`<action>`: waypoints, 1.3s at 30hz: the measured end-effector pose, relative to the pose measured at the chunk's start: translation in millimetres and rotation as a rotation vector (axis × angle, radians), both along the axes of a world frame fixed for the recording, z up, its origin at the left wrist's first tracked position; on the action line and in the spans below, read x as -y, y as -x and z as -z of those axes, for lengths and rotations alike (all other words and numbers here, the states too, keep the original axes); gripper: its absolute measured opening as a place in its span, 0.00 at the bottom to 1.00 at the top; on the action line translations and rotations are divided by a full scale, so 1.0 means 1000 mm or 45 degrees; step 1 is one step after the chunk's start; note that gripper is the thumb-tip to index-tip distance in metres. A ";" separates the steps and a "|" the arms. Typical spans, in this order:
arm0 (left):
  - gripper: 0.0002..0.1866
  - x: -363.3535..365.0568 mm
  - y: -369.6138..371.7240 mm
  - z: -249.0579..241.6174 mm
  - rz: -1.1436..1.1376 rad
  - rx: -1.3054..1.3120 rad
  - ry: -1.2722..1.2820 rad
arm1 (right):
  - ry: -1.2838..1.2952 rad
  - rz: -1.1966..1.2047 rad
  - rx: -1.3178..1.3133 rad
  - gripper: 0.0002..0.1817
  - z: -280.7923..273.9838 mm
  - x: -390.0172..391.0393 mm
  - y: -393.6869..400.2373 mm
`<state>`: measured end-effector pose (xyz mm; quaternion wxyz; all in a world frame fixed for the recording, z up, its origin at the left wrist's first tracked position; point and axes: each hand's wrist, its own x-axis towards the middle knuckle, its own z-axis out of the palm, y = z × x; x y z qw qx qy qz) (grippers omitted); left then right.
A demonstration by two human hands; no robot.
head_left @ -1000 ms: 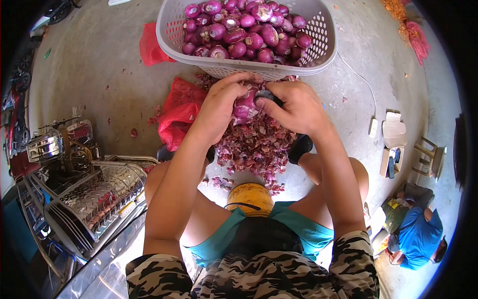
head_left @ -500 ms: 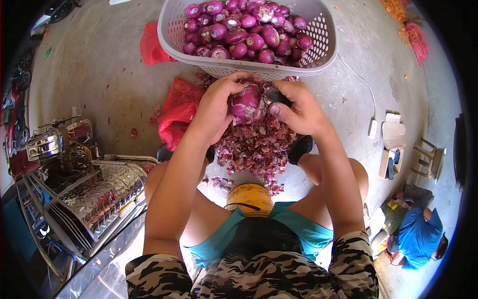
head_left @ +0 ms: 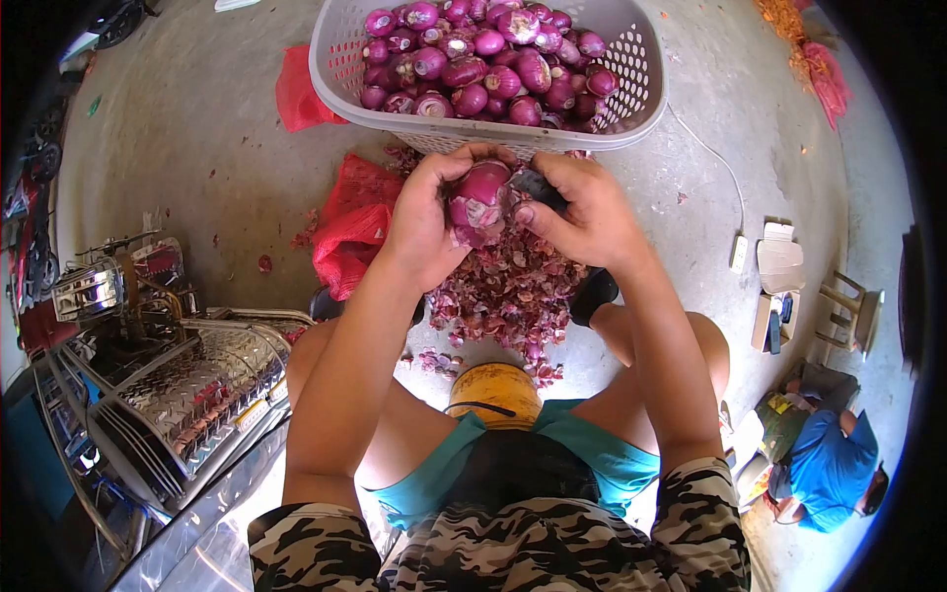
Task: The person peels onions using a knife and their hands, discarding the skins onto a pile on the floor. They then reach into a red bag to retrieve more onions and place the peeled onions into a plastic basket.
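My left hand [head_left: 430,205] is closed around a red onion [head_left: 479,202] whose papery outer skin is partly torn. In my right hand [head_left: 584,209] is a small dark knife [head_left: 539,187], its blade against the onion's right side and my thumb near the skin. Much of the knife is covered by my fingers. Below both hands, a heap of loose onion skins [head_left: 508,291] lies on the floor between my feet. Just beyond them stands a grey plastic basket [head_left: 493,130] full of purple onions [head_left: 469,71].
Red mesh bags [head_left: 347,232] lie left of the skins. A yellow bucket [head_left: 493,390] stands between my legs. Metal framework [head_left: 197,385] is at left. On the right are a power strip [head_left: 739,254], an open carton [head_left: 777,306], a wooden stool [head_left: 848,316] and a person in blue [head_left: 834,474].
The onion has turned slightly and shifted a little left in my left hand. My right hand has moved slightly left with the knife, whose dark blade shows more.
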<state>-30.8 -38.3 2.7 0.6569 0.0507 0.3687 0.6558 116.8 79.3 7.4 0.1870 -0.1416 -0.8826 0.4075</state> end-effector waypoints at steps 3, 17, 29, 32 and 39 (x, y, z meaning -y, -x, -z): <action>0.19 -0.001 -0.004 0.000 0.010 0.022 0.030 | 0.016 0.009 -0.013 0.18 0.004 0.003 0.002; 0.18 0.002 -0.004 0.009 0.085 0.073 0.093 | -0.285 -0.053 0.013 0.17 0.001 0.006 0.004; 0.18 0.003 0.004 0.010 0.078 0.173 0.004 | -0.194 0.068 -0.054 0.20 0.002 0.003 0.003; 0.18 0.001 -0.002 0.000 0.016 0.098 0.127 | -0.212 0.085 -0.057 0.19 0.005 0.005 0.005; 0.17 0.003 0.002 0.009 0.050 0.087 0.033 | -0.109 0.083 0.012 0.19 0.004 0.012 0.007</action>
